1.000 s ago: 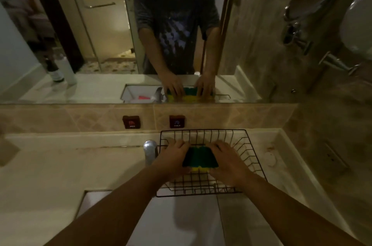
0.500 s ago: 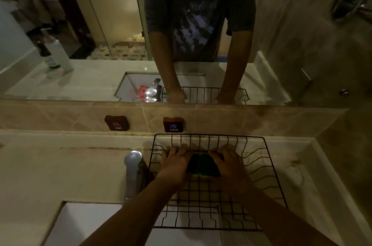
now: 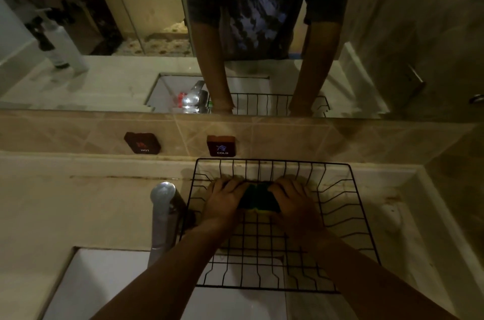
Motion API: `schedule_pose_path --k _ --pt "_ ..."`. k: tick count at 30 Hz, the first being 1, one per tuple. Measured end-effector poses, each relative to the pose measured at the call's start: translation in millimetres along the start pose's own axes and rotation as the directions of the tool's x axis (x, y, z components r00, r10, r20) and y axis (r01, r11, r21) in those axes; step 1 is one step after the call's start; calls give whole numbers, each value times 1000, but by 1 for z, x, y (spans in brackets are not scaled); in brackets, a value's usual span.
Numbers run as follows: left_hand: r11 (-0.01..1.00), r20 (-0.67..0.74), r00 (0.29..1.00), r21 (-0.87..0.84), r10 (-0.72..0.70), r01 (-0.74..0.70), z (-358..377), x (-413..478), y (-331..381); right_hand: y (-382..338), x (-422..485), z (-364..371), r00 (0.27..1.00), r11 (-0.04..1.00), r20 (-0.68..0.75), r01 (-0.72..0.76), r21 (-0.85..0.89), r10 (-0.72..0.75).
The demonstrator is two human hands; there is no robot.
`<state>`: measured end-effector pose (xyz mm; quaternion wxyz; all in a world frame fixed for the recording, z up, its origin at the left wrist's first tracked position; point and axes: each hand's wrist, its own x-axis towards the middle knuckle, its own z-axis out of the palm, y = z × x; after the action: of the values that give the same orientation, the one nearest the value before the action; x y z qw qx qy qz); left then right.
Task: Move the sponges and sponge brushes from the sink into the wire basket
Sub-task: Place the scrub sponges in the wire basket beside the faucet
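A black wire basket (image 3: 348,212) sits on the counter behind the sink, its front edge over the basin. Inside it, toward the back, both hands press on a green and yellow sponge (image 3: 258,200). My left hand (image 3: 225,199) grips the sponge's left end. My right hand (image 3: 294,202) grips its right end. The sponge sits low, at or near the basket's floor, and my fingers hide most of it. No other sponge or brush shows on the counter side; the sink's inside is mostly out of view.
A chrome tap (image 3: 162,215) stands just left of the basket. The white sink (image 3: 104,283) lies below it. Dark HOT (image 3: 142,143) and COLD (image 3: 222,145) plaques sit on the tiled back ledge. A mirror above shows a bottle (image 3: 62,47).
Both hands have carried the sponge from above the basket down into it, toward the back. The camera has tilted down and come closer.
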<state>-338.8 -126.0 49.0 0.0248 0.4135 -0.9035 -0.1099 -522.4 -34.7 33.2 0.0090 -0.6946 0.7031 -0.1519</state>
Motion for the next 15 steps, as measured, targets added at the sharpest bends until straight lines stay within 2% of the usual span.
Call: schedule_pose_path --k 7,15 --pt "999 -77 997 -30 28 -30 2 1 0 4 7 -3 998 997 -18 64 -39 -65" --pt "999 -59 997 -3 54 -54 5 7 -3 5 14 -10 998 998 48 45 34 -46"
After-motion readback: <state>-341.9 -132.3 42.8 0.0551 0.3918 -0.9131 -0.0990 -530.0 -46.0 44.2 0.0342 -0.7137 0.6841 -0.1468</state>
